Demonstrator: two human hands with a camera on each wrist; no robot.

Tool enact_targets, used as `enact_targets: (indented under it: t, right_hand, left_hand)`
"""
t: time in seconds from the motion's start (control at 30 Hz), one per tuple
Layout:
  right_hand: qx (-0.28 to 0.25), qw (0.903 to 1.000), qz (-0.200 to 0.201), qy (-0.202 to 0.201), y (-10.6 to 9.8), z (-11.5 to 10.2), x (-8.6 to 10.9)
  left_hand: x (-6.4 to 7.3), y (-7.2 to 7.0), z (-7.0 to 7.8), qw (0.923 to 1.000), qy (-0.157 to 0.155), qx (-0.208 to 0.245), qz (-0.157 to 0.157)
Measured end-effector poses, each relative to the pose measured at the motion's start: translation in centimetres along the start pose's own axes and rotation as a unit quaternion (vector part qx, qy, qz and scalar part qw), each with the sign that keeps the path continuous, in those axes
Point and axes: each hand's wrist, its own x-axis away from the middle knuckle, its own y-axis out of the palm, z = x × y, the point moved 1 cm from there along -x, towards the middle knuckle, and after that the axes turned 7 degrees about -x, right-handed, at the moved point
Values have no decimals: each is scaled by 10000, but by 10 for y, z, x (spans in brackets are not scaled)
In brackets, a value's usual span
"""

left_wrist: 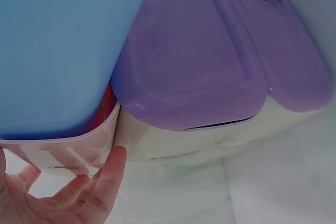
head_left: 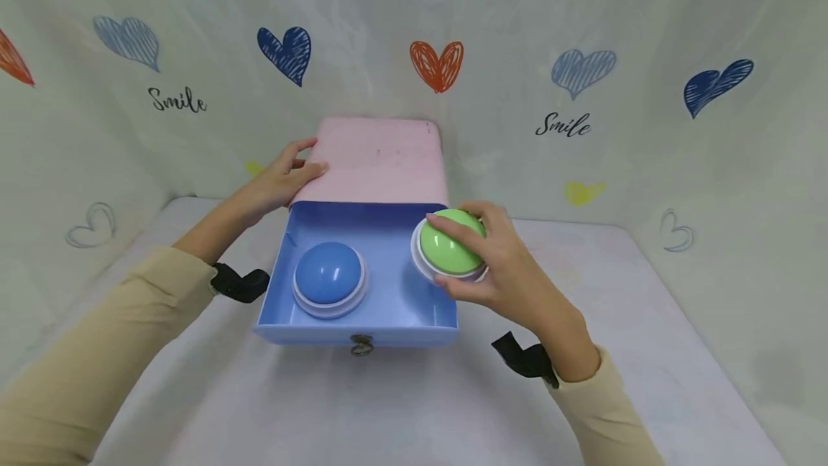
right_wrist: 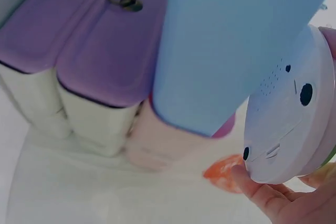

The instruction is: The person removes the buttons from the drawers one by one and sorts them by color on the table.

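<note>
A small drawer cabinet with a pink top (head_left: 378, 157) stands with its blue top drawer (head_left: 394, 300) pulled out. My left hand (head_left: 284, 175) rests on the cabinet's left side, thumb on the top and fingers spread; in the left wrist view its fingertips touch the pale pink side. A push button with a blue dome (head_left: 328, 272) and white base sits in the drawer's left half. Over the drawer's right side, my right hand (head_left: 501, 257) grips a green-domed push button (head_left: 446, 254) by its edge, tilted. Its white base (right_wrist: 283, 114), with dark feet and small holes, shows in the right wrist view.
Two purple drawers (left_wrist: 194, 61) with metal ring pulls lie below the blue one. A ring pull (head_left: 362, 345) hangs on the blue drawer's front. Behind the cabinet hangs a pale curtain (head_left: 369, 6) with hearts. The white table (head_left: 323, 416) extends around the cabinet.
</note>
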Motion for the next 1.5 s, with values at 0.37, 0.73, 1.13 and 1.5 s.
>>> enact_targets:
  t: [0.37, 0.73, 1.13, 1.5]
  right_hand:
    - [-346, 9900, 986, 947, -7, 37, 34]
    - [-261, 9828, 954, 1558, 12, 70, 41]
    - [-444, 9720, 337, 2284, 43, 98, 46]
    - [-589, 9596, -313, 2735, 71, 113, 48]
  left_hand:
    - [1, 0, 2, 10000, -53, -69, 26]
    - [-1, -2, 1, 10000, -15, -71, 27]
    - [3, -3, 2, 9999, 22, -110, 8]
    - [2, -2, 3, 9999, -67, -150, 44]
